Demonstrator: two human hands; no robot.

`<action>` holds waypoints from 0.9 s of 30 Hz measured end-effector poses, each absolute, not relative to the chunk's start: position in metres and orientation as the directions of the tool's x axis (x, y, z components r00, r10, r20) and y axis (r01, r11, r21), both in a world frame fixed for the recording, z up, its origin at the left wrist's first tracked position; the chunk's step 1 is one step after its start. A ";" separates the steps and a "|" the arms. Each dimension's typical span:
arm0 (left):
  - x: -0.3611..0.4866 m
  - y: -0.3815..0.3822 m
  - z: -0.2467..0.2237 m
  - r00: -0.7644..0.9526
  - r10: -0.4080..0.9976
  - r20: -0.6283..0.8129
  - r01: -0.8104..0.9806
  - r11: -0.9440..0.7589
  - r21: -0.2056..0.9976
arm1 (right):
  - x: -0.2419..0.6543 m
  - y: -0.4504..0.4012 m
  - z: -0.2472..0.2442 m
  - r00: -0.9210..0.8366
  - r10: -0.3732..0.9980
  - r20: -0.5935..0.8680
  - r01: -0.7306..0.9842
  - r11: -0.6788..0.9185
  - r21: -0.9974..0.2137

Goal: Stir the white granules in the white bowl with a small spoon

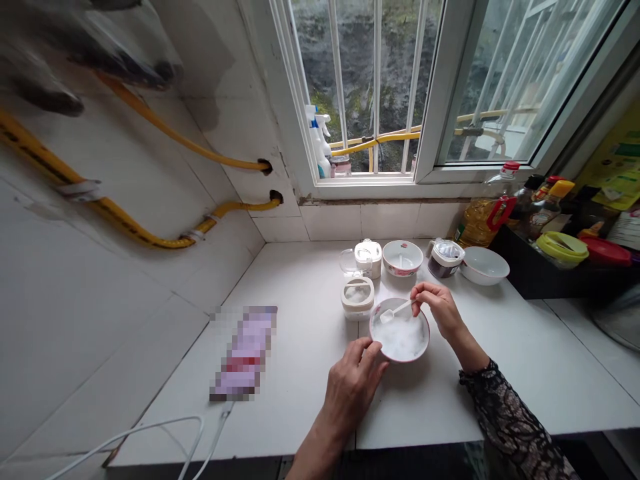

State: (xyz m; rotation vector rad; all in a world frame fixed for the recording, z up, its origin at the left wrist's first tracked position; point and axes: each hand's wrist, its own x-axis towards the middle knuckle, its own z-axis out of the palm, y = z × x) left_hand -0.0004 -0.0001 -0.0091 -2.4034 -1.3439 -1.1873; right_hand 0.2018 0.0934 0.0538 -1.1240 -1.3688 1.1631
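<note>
Pale table (297,407); bowl (406,359) of white stuff (400,339) near the front edge, upright. Left hand (353,373) grips the bowl's near-left edge; right hand (437,307) pinches the handle of a small white spoon (399,311) over it. Likely stirring or scooping: best kept low and slow, bowl steadied flat, contents inside the rim. Unclear: object (244,353) at left, pixelated; left fingers' undersides, hidden; whether the white is foam or grains; whether the spoon tip touches it.
</note>
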 end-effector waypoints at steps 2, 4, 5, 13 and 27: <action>0.000 0.000 -0.009 0.286 0.657 0.698 0.772 -0.589 0.238 | 0.203 0.095 0.053 -0.087 0.992 0.094 0.031 0.097 -0.995; 0.000 0.000 -0.009 0.284 0.657 0.698 0.770 -0.590 0.242 | 0.203 0.097 0.052 -0.077 0.993 0.090 -0.003 0.090 -0.996; 0.000 0.000 -0.009 0.283 0.658 0.698 0.769 -0.591 0.245 | 0.201 0.098 0.052 -0.073 0.993 0.093 -0.023 0.091 -0.996; 0.001 0.000 -0.008 0.273 0.655 0.704 0.770 -0.587 0.248 | 0.171 0.089 0.059 -0.041 0.879 0.476 0.190 0.474 -0.860; -0.001 -0.001 -0.010 0.276 0.679 0.680 0.767 -0.582 0.270 | 0.197 0.080 0.066 -0.177 0.699 0.693 0.497 0.671 -0.550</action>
